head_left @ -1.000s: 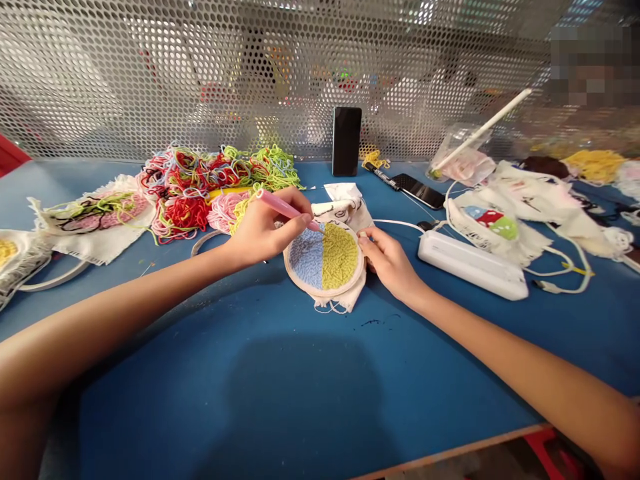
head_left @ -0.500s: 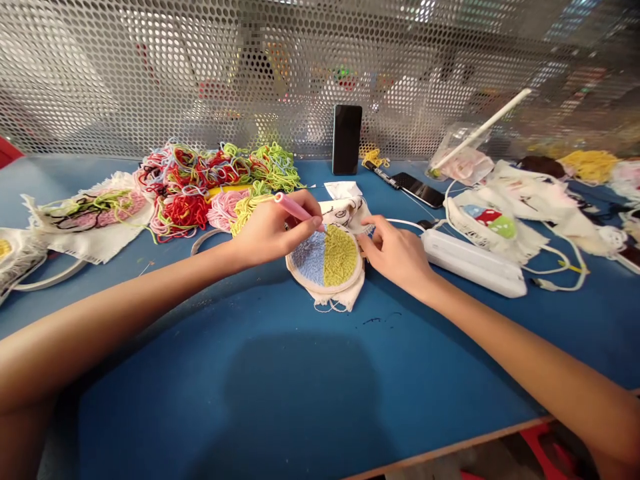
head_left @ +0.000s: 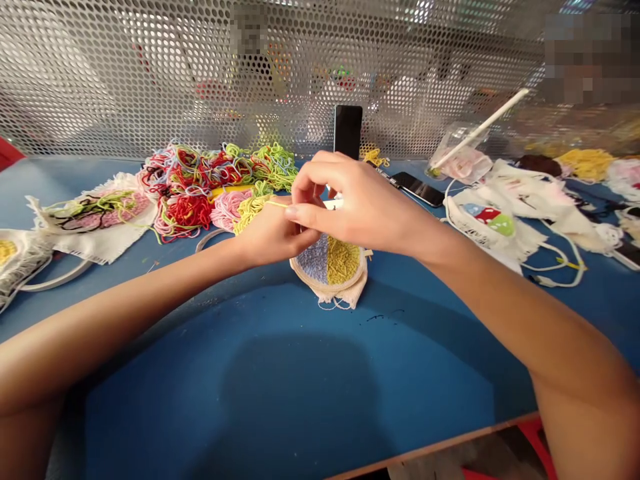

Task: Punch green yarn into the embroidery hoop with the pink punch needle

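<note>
A round hoop with blue and yellow-green looped yarn (head_left: 344, 261) lies on the blue table, its upper part hidden by my hands. My left hand (head_left: 280, 230) is closed at the hoop's upper left; the pink pen-like tool it held earlier is hidden now. Over the hoop's top, my right hand (head_left: 345, 200) reaches across to my left hand, thumb and fingers pinched together. A thin yellow strand (head_left: 278, 204) runs from the pinch across the back of my left hand.
Tangled yarn (head_left: 187, 190) lies behind my left hand, and a dark phone (head_left: 349, 130) stands upright behind my right. Another phone (head_left: 419, 189), a stitched cloth (head_left: 487, 217) and cables are to the right. Perforated metal (head_left: 165, 73) rises at the back.
My right hand has left the hoop's right edge and moved up and left to my left hand, now covering the hoop's top and the white power strip. The pink tool has gone from sight.
</note>
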Tool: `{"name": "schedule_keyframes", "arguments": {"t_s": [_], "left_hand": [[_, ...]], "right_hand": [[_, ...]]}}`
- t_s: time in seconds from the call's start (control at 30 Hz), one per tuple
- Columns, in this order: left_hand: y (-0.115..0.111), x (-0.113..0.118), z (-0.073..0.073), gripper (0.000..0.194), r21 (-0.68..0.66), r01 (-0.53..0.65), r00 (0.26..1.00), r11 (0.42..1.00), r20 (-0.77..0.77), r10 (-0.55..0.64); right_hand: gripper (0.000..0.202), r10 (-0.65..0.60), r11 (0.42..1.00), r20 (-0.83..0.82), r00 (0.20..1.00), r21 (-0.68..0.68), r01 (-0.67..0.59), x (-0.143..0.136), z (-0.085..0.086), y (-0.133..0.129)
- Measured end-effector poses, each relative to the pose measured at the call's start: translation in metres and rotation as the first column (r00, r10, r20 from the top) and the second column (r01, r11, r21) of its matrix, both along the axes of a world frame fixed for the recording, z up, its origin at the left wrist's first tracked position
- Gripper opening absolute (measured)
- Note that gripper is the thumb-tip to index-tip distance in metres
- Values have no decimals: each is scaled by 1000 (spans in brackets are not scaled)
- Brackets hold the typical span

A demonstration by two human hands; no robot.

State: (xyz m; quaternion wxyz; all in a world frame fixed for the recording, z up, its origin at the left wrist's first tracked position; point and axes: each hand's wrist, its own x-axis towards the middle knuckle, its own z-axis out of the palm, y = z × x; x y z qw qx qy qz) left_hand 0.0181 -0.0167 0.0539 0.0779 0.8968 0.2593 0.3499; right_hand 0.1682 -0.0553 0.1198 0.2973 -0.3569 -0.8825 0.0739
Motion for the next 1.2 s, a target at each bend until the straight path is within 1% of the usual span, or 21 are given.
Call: {"name": "schedule_keyframes", "arguments": {"t_s": [0.13,0.23,0.3,0.43,0.57,0.67,0.83,1.07,1.2], "left_hand": [[1,1,-1,10,30,21,1000,999,18,-22],[1,1,-1,10,31,71,997,997,28,-72],[1,2,-1,9,42,87,995,995,43,-88],[0,1,-4,9,76,57,998,995,34,-59],[-1,2,-4,12,96,70,995,993,63,-76],[0,2,-3,10,78,98,993,992,54,-102],[-1,2,-2,16,66,109,992,992,56,-113],[0,3,-3,15,76,84,995,994,53,-88],[-1,4,-4,16,108,68,995,992,63,-75]], "right_hand": [[13,-31,1000,125,992,8,30,-8,10,-4],[11,-12,1000,127,992,-19,15,-13,14,-6],[12,11,995,63,998,-99,-5,-17,14,-6],[15,47,959,-119,992,-274,-78,-22,10,1],[18,54,923,-217,975,-363,-132,-25,10,8],[18,66,926,-236,970,-349,-148,-26,12,14],[18,73,936,-218,973,-323,-142,-28,11,20],[19,67,943,-197,978,-309,-127,-27,8,18],[20,66,943,-170,983,-311,-117,-27,7,17]]}}
